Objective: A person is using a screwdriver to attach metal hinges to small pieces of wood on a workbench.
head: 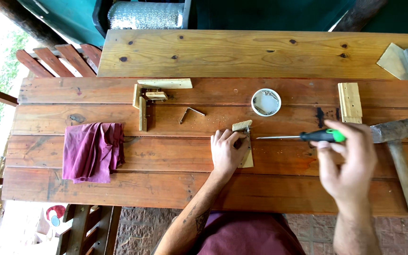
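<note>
While the right hand (350, 165) hangs above the near planks of the wooden table (166, 189), its fingers are curled tight around a screwdriver (303, 137) with a black and green handle. The tool lies nearly level, its long axis running across the table, and its thin metal tip points left toward the small wooden piece (244, 144). The tip stops just short of that piece, not touching it. The left hand (227, 151) lies flat on the table with fingers close together and bent over the wooden piece, pressing it down; a small metal fitting shows at the piece's upper edge. That piece sits near the middle of the table, its longer side running away from the person. To the right, a hammer (397, 151) rests with its handle toward the near edge. To the left lies a crumpled maroon cloth (93, 151). Further back are a bent metal bracket (191, 113), a round white dish (266, 102) holding small metal parts, a pale wood block (350, 101) and a small wooden frame (152, 97).
</note>
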